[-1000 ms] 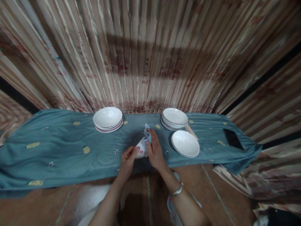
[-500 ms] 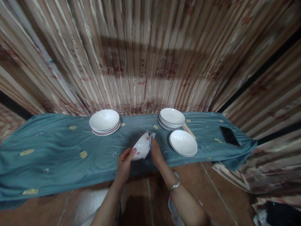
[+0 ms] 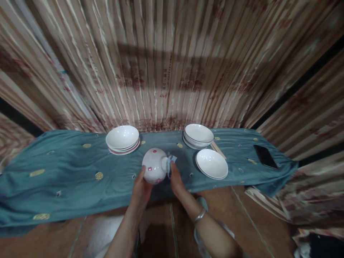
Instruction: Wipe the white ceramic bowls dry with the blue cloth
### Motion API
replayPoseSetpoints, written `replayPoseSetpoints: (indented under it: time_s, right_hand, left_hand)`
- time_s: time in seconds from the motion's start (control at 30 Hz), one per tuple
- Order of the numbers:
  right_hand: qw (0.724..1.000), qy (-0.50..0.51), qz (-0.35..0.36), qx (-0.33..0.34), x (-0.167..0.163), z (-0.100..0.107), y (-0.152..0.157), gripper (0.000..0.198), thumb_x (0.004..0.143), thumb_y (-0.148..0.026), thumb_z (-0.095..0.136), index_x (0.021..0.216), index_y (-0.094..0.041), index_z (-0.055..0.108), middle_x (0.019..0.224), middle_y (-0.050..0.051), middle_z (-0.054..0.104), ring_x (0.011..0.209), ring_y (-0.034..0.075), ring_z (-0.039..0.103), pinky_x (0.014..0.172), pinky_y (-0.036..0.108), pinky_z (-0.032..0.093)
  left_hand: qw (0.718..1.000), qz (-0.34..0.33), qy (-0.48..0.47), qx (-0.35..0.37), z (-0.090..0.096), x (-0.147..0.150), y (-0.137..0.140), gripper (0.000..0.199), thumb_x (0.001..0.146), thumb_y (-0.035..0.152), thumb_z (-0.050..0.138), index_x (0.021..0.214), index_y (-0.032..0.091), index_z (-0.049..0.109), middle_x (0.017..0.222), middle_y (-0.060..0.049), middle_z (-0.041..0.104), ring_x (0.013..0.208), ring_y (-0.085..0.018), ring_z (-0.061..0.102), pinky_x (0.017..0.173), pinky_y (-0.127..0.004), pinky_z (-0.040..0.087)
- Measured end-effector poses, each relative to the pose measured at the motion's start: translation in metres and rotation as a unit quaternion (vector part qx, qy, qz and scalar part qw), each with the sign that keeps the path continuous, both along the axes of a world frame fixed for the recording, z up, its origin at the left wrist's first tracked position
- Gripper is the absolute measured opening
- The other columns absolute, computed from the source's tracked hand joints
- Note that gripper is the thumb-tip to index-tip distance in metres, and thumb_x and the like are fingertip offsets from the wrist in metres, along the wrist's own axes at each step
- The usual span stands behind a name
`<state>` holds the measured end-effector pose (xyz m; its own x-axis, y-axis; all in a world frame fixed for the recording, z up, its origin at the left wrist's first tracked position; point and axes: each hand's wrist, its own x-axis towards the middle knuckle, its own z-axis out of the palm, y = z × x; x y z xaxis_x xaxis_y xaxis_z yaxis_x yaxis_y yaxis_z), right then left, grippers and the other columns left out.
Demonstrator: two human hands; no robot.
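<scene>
A white bowl (image 3: 153,165) with small red marks is tilted on its side, its outside and foot facing me and to the right. My left hand (image 3: 142,182) grips its lower left edge, thumb on the outer wall. At the bowl's foot my right hand (image 3: 176,177) presses a crumpled bluish cloth (image 3: 171,163), fingers closed on it. To the left stands a stack of white bowls (image 3: 123,139). On the right are another stack of dark-rimmed bowls (image 3: 199,135) and a lower pile of white dishes (image 3: 212,163).
A teal patterned cloth (image 3: 77,168) covers the long table. Pale wooden sticks (image 3: 218,149) lie beside the right stack, and a black phone (image 3: 265,156) lies farther right. Striped curtains (image 3: 161,71) hang close behind. Tiled floor (image 3: 158,229) shows in front.
The bowl has been turned so its round underside and foot now face me. The cloth in my right hand has moved from the bowl's rim side to its foot.
</scene>
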<state>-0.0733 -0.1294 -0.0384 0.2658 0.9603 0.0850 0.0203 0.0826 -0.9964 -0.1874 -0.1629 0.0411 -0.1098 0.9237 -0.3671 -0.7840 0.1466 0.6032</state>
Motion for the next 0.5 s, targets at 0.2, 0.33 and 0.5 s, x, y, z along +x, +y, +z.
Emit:
replayPoseSetpoints:
  time_s: [0.2,0.33,0.5]
  right_hand:
    - [0.998,-0.053,0.019,-0.010,-0.015,-0.003,-0.019,0.061,0.096,-0.055,0.030,0.137,-0.014,0.048,0.134,0.012,0.058,0.128,0.023,0.050,0.107,0.041,0.039]
    - [0.986,-0.153,0.021,0.060,-0.026,-0.018,-0.031,0.060,0.098,-0.045,0.033,0.147,-0.011,0.029,0.142,0.015,0.049,0.135,0.021,0.042,0.110,0.039,0.036]
    - [0.953,-0.287,0.016,0.094,-0.033,-0.035,-0.043,0.065,0.098,-0.033,0.035,0.153,-0.013,0.006,0.153,0.016,0.032,0.142,0.022,0.030,0.112,0.043,0.035]
  left_hand:
    - [0.997,0.002,-0.060,-0.039,0.003,-0.002,0.003,0.039,0.093,0.028,0.047,0.129,0.014,0.057,0.100,-0.010,0.075,0.101,-0.023,0.068,0.094,-0.037,0.052]
    - [0.997,0.017,-0.071,-0.037,0.001,-0.003,0.005,0.041,0.093,0.027,0.047,0.130,0.013,0.055,0.099,-0.011,0.075,0.097,-0.023,0.070,0.094,-0.036,0.051]
    - [0.995,0.040,-0.081,-0.046,0.002,-0.004,0.007,0.037,0.094,0.024,0.044,0.126,0.011,0.058,0.089,-0.008,0.076,0.089,-0.020,0.071,0.094,-0.032,0.051]
